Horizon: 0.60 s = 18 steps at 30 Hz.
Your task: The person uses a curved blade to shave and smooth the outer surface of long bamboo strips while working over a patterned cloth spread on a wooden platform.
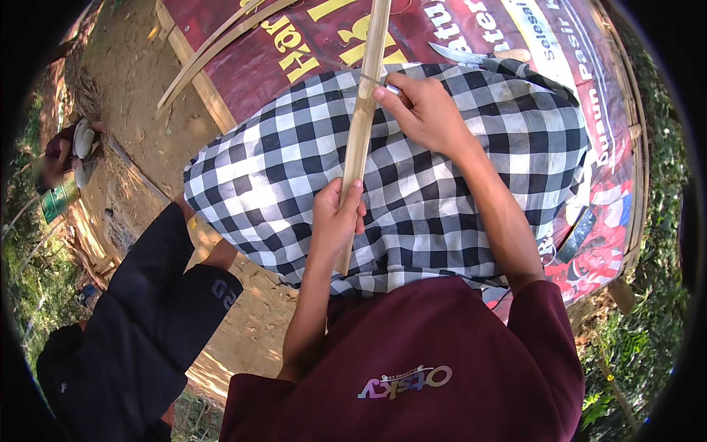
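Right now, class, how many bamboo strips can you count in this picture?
3. One bamboo strip is gripped by the left hand while the right hand works it over the checked cloth. Two thin curved strips lie at upper left. More may be hidden.

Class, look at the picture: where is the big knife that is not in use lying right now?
The knife lies at the top of the head view, right of the bamboo strip, on the red banner just beyond the checkered cloth.

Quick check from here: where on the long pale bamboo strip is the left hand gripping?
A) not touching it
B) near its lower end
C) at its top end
B: the left hand wraps the long pale bamboo strip near its lower end, above the black-and-white checked cloth.
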Available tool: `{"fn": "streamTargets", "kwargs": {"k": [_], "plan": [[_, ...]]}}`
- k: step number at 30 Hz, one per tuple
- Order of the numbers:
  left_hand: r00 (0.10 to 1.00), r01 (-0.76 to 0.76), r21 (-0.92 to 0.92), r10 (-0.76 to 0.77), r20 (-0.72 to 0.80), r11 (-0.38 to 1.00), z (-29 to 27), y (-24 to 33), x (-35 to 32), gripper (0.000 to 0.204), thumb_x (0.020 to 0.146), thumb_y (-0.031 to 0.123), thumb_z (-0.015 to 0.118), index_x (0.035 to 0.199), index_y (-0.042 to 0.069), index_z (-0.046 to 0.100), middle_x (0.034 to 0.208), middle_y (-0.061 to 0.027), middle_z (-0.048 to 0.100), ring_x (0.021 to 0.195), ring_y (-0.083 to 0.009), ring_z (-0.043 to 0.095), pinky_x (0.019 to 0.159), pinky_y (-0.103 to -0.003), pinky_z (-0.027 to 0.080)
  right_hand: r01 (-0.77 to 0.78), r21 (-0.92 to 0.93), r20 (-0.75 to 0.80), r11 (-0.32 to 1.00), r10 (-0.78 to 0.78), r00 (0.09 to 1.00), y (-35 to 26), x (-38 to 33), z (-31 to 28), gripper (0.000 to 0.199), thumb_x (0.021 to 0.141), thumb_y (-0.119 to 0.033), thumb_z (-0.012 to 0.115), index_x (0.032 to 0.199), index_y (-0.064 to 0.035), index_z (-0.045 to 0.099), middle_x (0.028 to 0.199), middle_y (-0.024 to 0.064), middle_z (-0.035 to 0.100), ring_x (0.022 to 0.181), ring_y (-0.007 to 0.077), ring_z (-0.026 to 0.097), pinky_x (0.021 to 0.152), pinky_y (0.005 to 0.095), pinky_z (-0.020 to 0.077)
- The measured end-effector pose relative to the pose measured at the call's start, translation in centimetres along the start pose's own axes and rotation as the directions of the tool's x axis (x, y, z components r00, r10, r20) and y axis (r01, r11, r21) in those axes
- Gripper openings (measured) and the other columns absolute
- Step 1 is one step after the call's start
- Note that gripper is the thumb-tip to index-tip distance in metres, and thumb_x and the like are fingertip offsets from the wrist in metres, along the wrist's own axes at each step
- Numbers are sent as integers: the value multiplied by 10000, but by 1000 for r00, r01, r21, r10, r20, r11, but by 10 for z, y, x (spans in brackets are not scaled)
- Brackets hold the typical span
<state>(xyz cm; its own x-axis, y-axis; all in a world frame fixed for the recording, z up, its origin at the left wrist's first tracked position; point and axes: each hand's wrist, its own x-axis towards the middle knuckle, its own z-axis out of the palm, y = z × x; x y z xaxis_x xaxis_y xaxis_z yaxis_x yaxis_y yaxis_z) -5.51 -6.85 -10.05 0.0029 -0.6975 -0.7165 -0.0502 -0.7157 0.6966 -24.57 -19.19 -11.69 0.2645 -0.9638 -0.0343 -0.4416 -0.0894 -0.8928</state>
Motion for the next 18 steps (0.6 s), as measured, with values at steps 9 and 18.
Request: {"fn": "streamTargets", "kwargs": {"k": [9,18], "plan": [[935,-307,104,320,-155,946,19,95,10,369,1020,353,413,897,23,523,514,7,405,357,-56,346,304,-187,268,396,-60,-83,916,-400,913,-4,-12,-1,337,879,-364,606,728,-73,531,504,85,457,463,301,513,434,392,360],[869,-485,180,495,-10,856,92,164,8,443,1020,385,402,800,24,534,484,-9,381,330,-62,334,294,-192,246,425,-91,-399,901,-424,813,-9,-28,-69,380,865,-388,619,680,-83,489,524,57,470,464,284,509,431,381,362]]}}
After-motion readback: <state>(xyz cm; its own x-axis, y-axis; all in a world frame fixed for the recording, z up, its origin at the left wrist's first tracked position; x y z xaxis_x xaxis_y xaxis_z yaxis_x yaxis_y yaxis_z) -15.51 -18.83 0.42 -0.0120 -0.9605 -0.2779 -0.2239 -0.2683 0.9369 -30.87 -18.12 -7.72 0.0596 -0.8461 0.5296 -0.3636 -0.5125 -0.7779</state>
